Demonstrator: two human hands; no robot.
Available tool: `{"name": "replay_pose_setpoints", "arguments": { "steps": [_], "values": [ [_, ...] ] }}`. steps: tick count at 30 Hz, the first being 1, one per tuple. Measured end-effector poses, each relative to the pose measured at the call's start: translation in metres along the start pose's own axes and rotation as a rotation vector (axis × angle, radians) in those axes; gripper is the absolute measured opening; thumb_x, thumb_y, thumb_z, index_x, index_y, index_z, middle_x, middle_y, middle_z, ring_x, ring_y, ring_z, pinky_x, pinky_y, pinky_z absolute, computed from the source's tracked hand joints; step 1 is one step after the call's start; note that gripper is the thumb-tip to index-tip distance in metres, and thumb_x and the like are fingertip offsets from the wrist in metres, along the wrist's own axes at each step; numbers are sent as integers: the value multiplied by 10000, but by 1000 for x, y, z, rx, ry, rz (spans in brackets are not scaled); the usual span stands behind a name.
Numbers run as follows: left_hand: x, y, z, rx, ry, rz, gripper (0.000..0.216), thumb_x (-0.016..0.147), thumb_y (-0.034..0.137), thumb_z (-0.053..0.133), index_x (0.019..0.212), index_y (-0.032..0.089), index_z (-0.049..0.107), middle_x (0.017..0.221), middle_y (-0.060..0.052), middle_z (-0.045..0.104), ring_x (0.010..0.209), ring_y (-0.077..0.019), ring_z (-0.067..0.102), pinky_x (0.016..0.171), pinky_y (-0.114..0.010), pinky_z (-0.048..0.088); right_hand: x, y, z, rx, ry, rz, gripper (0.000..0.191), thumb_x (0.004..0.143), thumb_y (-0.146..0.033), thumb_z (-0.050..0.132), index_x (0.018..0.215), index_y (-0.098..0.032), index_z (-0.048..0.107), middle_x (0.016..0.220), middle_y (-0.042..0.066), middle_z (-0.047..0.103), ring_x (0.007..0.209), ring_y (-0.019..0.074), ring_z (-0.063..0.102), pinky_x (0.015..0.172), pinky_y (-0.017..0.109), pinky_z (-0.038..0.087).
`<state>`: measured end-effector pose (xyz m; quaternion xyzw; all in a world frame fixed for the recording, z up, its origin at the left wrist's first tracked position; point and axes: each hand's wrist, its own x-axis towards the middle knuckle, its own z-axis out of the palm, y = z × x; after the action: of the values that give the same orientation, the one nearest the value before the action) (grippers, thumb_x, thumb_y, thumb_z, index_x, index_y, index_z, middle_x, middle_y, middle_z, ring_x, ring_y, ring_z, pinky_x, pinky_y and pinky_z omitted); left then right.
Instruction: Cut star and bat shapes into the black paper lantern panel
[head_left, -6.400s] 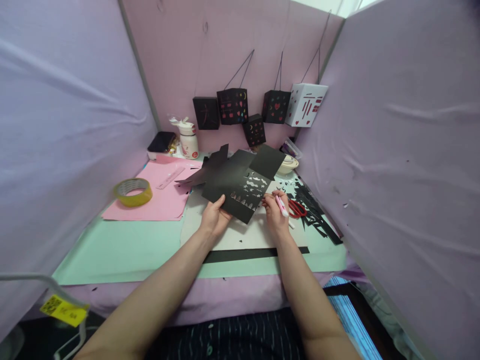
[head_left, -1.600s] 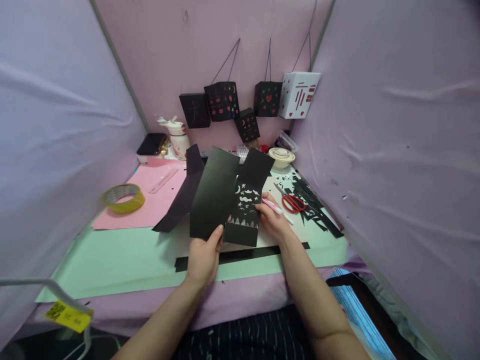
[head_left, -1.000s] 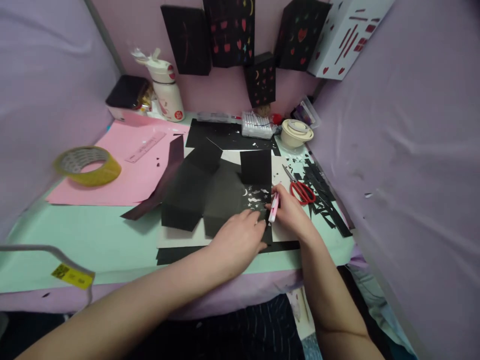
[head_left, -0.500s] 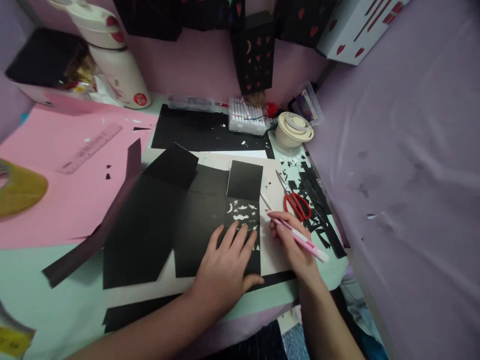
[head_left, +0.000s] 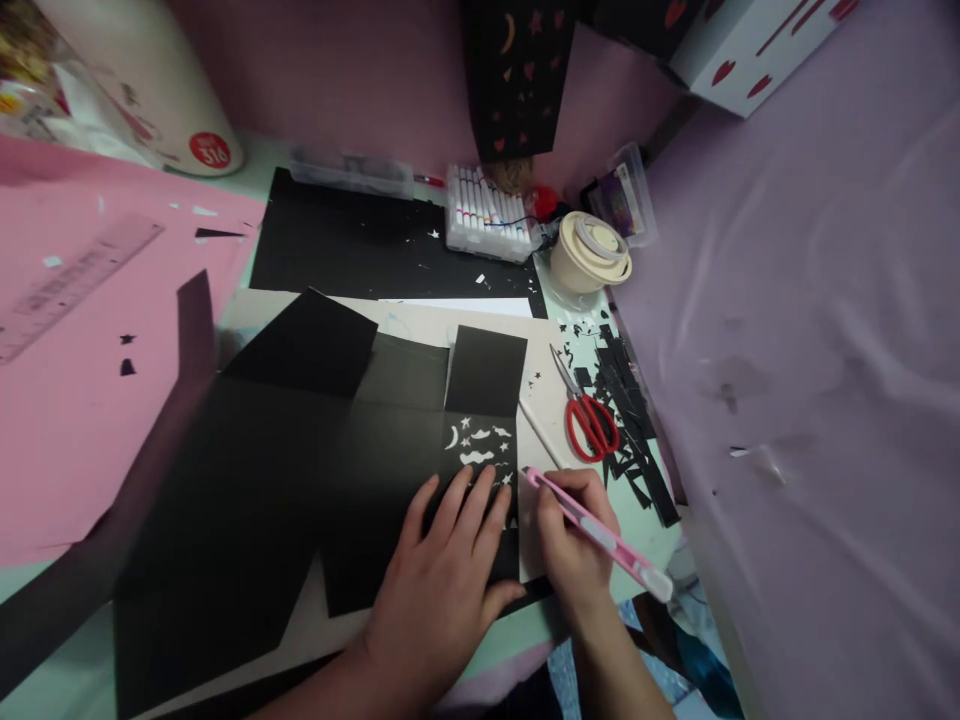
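My left hand (head_left: 442,570) lies flat with fingers spread on a black card sheet (head_left: 390,450). The sheet has cut-out white shapes (head_left: 476,457), among them a moon, stars and clouds, just beyond my fingertips; my fingers hide part of them. In my right hand (head_left: 577,540) is a pink utility knife (head_left: 592,525), gripped like a pen. Its tip is near the card's right edge, close to the cut-outs. A thin white stick (head_left: 544,433) lies just beyond the knife. Past it rest red-handled scissors (head_left: 591,425).
Black paper scraps (head_left: 634,430) are heaped at the right by a purple curtain (head_left: 810,400). Behind are a marker case (head_left: 487,240), a cream lidded tub (head_left: 589,262) and more black card (head_left: 337,240). On the left, a clear ruler (head_left: 82,285) lies on pink paper (head_left: 60,430).
My view has moved closer to the table. My right hand has brought the knife tip lower, beside the card's right edge. My left hand stays pressed on the card.
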<state>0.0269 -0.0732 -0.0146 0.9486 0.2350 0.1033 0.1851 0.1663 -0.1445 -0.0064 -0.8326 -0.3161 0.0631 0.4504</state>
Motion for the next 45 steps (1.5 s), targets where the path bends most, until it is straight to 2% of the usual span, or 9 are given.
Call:
{"name": "replay_pose_setpoints", "arguments": {
  "steps": [7, 22, 31, 36, 45],
  "values": [
    [-1, -1, 1, -22, -16, -3, 690, 885, 677, 461, 1423, 245, 474, 1505, -38, 443, 1372, -264, 374, 1150, -473, 194, -14, -1, 14, -92, 80, 12, 121, 832, -262, 605, 732, -206, 565, 631, -11, 632, 543, 140, 588, 523, 249, 480],
    [-1, -1, 1, -4, -11, 2, 675, 906, 660, 434, 1426, 230, 472, 1507, -52, 440, 1379, -269, 366, 1152, -479, 191, -14, -1, 13, -141, 29, 23, 136, 847, -303, 606, 759, -199, 604, 658, -4, 666, 579, 147, 608, 556, 253, 485],
    [0, 0, 1, -2, -16, -3, 680, 903, 644, 463, 1445, 234, 448, 1514, -52, 430, 1372, -276, 372, 1147, -483, 206, -14, -1, 10, -75, -22, 29, 150, 866, -297, 586, 746, -208, 588, 640, -15, 646, 561, 138, 586, 542, 248, 475],
    [0, 0, 2, -6, -16, -5, 694, 892, 645, 483, 1446, 229, 446, 1507, -51, 440, 1368, -278, 376, 1151, -478, 209, -14, 0, 11, -67, 10, 62, 149, 867, -316, 592, 772, -202, 603, 661, -5, 654, 580, 144, 591, 549, 253, 485],
    [-2, 0, 1, -6, -23, -10, 686, 893, 639, 485, 1447, 236, 444, 1510, -47, 435, 1371, -274, 373, 1150, -481, 211, -13, -1, 10, -61, -12, 47, 166, 862, -316, 594, 743, -200, 593, 634, -10, 641, 548, 138, 579, 530, 246, 478]
  ]
}}
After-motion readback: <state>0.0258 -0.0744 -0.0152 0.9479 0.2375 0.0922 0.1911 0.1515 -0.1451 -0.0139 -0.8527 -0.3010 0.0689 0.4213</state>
